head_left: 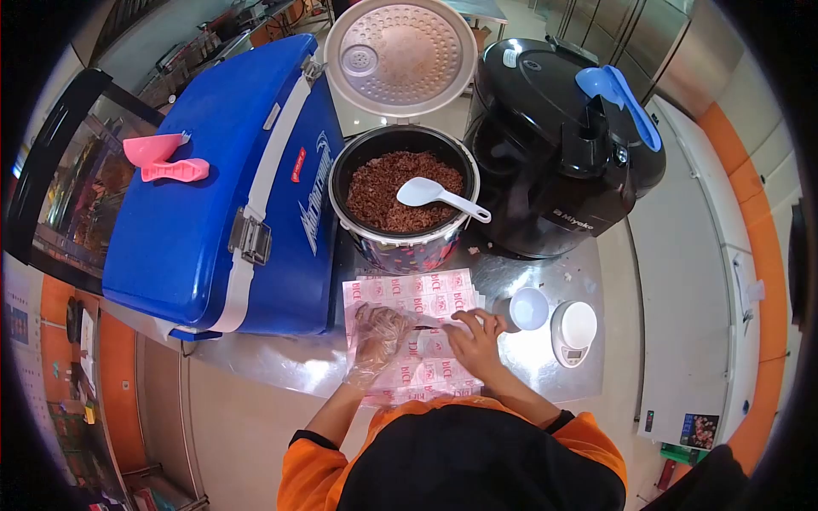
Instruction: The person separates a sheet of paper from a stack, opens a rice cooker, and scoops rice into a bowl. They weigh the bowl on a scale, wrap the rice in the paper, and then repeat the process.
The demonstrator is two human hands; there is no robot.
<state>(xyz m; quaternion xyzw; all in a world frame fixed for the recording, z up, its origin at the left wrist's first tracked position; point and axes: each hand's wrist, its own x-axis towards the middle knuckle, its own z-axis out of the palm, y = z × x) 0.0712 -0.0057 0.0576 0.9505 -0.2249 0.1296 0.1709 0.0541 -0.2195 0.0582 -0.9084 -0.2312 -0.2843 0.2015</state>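
Note:
My left hand (380,337) wears a loose clear plastic glove and is over the printed paper sheets, its fingers curled. My right hand (475,342) is bare, its fingers bent over the right side of the same sheets. A thin piece of clear plastic (430,323) stretches between both hands and appears pinched at each end; its exact shape is hard to make out. Beneath lie pink and white wrapping papers (426,372) printed with "RICE". Just right of my right hand stands a small pale blue bowl (529,308), beside a white kitchen scale (575,334).
Behind the papers, an open rice cooker (405,247) holds brown rice with a white rice paddle (443,198) on it. A blue cooler box (196,230), topped with pink scoops (170,158), stands left. At right is a closed black Miyako cooker (545,153) carrying blue scoops (620,98).

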